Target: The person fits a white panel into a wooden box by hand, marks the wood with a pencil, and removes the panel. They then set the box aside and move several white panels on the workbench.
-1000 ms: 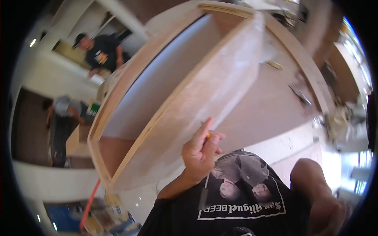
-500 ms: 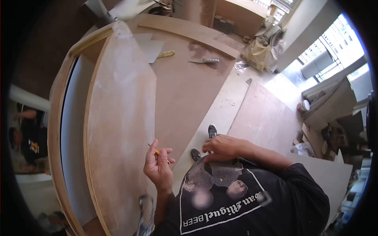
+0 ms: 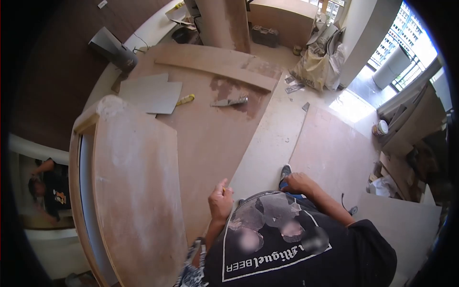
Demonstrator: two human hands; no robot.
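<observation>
My left hand (image 3: 220, 203) is closed around a yellow pencil (image 3: 224, 190), of which only a short piece shows between the fingers. It is held just above the brown wooden board (image 3: 205, 153), near its right edge. My right hand (image 3: 297, 182) hangs in front of my shirt hem, above a shoe (image 3: 285, 172). Its fingers are curled in, and what they hold, if anything, is hidden. Left of my left hand stands a wooden cabinet-like box (image 3: 134, 191) with a pale opening along its side.
On the board lie grey sheets (image 3: 153, 93), a yellow-handled cutter (image 3: 185, 99), a pointed metal tool (image 3: 229, 102) and a long wooden strip (image 3: 215, 75). Another board (image 3: 330, 143) lies at right, near a tub (image 3: 380, 127). A person (image 3: 52, 189), possibly a reflection, shows at far left.
The view has shifted, showing more of the board and grey sheets. My left hand has moved right, away from the wooden box, still with the pencil. My right hand has moved right.
</observation>
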